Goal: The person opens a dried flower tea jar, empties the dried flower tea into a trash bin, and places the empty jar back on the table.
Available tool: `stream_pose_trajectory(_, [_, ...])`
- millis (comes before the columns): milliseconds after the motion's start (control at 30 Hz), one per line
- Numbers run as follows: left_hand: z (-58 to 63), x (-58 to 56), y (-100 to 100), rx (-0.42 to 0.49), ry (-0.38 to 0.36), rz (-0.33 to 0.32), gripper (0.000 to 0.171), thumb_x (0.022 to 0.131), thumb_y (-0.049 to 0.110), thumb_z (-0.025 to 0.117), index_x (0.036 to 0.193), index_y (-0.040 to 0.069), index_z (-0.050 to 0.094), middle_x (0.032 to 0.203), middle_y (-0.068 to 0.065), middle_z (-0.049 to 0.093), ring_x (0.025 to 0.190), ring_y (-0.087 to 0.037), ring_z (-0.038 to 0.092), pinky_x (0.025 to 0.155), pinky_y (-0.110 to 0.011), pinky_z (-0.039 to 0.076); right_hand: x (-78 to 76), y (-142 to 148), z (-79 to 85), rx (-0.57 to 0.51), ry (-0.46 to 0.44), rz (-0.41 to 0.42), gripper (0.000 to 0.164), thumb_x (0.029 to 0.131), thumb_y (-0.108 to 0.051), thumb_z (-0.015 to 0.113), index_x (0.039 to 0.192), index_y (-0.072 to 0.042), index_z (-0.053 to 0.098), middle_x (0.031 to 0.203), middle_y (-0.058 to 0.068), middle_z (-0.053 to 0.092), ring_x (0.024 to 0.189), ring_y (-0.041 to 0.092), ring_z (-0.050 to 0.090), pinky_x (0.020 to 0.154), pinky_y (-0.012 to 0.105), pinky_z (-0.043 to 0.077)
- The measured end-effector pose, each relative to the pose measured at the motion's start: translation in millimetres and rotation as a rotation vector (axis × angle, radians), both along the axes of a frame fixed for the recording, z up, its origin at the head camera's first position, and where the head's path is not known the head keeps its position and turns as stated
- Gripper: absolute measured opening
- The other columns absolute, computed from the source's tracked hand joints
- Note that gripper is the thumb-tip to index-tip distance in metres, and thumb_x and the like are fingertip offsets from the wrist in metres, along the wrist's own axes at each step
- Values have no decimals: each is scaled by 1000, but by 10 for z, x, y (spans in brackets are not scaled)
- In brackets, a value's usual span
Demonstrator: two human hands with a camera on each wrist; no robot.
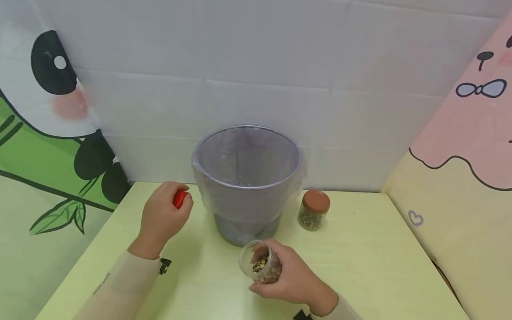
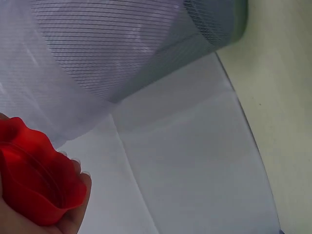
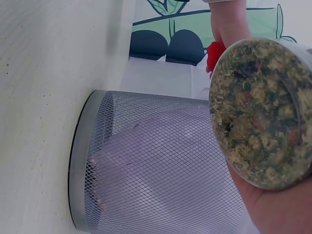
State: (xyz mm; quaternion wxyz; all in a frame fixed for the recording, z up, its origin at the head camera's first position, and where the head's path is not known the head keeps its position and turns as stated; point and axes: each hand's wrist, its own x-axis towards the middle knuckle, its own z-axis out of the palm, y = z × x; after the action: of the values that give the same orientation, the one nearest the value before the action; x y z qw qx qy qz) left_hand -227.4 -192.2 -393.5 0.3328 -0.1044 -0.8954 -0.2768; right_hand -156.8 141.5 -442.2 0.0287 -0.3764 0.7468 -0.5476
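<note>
My left hand (image 1: 162,218) grips a red scalloped lid (image 2: 46,183), raised to the left of the wastebasket; in the head view most of the lid is hidden by the fingers. In front of the basket, my right hand (image 1: 294,278) holds a clear, lidless jar (image 1: 266,269) tilted, its mouth facing up and left. Dried, crumbly bits with yellowish, dark and brownish pieces lie inside, and they show through the jar's base (image 3: 261,114) in the right wrist view. The grey mesh wastebasket (image 1: 246,204) stands upright, lined with a thin translucent bag folded over its rim.
A second jar (image 1: 314,210) with a reddish-brown lid stands on the pale yellow table (image 1: 352,258), right of the basket. Behind the basket hangs a white wall sheet (image 1: 160,106). Cartoon-printed panels (image 1: 452,191) flank the table on both sides.
</note>
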Motion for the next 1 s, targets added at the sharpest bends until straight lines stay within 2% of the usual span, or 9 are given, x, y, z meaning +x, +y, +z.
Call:
stream_pose_trajectory(167, [-103,-92,-153,-100,-138,14,21,94,17,59,108,5,69,100,-10,66,81,-26,57,66,-42,49,3,-19,17,23,-22,5,55,81,-25,90,127,-24,58,111,-6,67,100,13,65,89,31,55])
stream_pose_trajectory(267, [-202,-150,-216,-89,-247,3,24,96,19,58,112,3,68,104,-11,65,85,-27,58,71,-44,50,16,-20,18,38,-38,8,55,82,-27,89,126,-24,58,111,-7,67,101,13,64,90,31,54])
stream_pose_trajectory(400, [-320,-291,-292,-59,-359,-15,30,100,23,55,116,1,66,108,-13,64,90,-30,59,81,-48,50,28,-17,25,27,-37,3,54,82,-26,89,126,-24,58,110,-6,67,101,13,65,90,31,54])
stream_pose_trajectory(533, [-412,-454,-361,-130,-431,-31,29,99,23,53,113,1,64,103,-12,61,88,-29,56,83,-48,49,28,-8,30,17,-16,-3,53,82,-26,89,125,-24,58,110,-6,67,100,13,64,90,31,54])
stream_pose_trajectory(700, [-494,-631,-430,-196,-494,-68,20,98,23,55,102,4,60,93,-10,55,85,-27,52,81,-44,46,25,3,10,9,-16,-3,54,82,-25,89,126,-23,58,111,-5,67,101,14,65,89,31,54])
stream_pose_trajectory(800, [-557,-727,-490,-213,-512,-77,20,99,23,56,101,4,59,92,-10,53,84,-27,51,78,-43,44,29,-2,4,1,-35,0,53,82,-24,89,125,-23,58,111,-3,67,102,15,65,90,32,54])
stream_pose_trajectory(1000, [-797,-874,-634,-303,-464,-80,21,97,22,59,97,1,60,88,-9,53,81,-28,51,73,-44,45,34,-26,16,-8,-26,6,53,82,-23,89,125,-20,59,111,-2,67,101,16,65,90,32,54])
